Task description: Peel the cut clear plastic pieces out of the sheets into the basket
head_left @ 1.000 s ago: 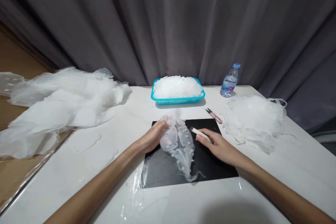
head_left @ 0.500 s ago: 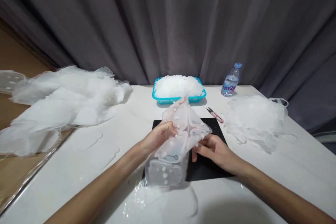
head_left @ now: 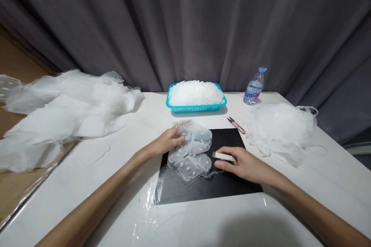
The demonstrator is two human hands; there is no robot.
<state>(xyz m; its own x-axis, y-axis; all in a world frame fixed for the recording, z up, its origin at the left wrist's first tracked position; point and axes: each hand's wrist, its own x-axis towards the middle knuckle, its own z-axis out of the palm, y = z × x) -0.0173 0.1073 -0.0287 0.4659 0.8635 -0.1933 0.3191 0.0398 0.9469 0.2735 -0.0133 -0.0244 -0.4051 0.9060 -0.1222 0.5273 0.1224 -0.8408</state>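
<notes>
A translucent, soft-looking sheet (head_left: pixel 194 166) with rounded panels and white dots lies partly folded on a black mat (head_left: pixel 232 185). My left hand (head_left: pixel 171 141) is at its upper left side, thumb and fingers closed on the edge. Just right of the sheet, my right hand (head_left: pixel 239 162) pinches a slim white bar (head_left: pixel 224 157) between thumb and fingers. The bar's left end points at the sheet, and its other end is hidden in the palm. A thin clear strip trails from the sheet's lower edge below my right fingertips.
Behind the mat stands a blue basket (head_left: pixel 197 109) heaped with white translucent pieces. Pink-handled thread snips (head_left: pixel 237 124) and a water bottle (head_left: pixel 254 88) are at the right. Larger piles of translucent sheets (head_left: pixel 72 108) and scraps (head_left: pixel 284 131) lie left and right.
The sheet, held up and hanging over the mat before, is now down on it and folded. My right hand has come away from its edge, and the white bar now shows in it.
</notes>
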